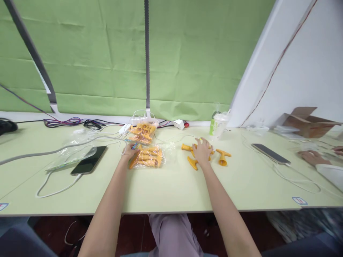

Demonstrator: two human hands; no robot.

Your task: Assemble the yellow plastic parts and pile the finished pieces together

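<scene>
My left hand [130,151] is closed at the left edge of a clear plastic bag of yellow T-shaped handles [149,157]; its fingertips are partly hidden. Just behind that bag lies another plastic bag [144,131] with similar yellow pieces. Over a few loose yellow T-shaped handles [192,163], my right hand [202,151] is palm down with its fingers spread, touching them and hiding some. One more loose yellow handle [222,157] lies apart, to the right of that hand, its round hollow end facing me.
A dark phone [89,160] with a cable and an empty-looking plastic bag [72,153] lie at left. Behind are cables [64,122], a white adapter [179,124] and a cup [220,125]. At right are another phone [270,153], a cardboard box [308,123] and another person's hand [313,157].
</scene>
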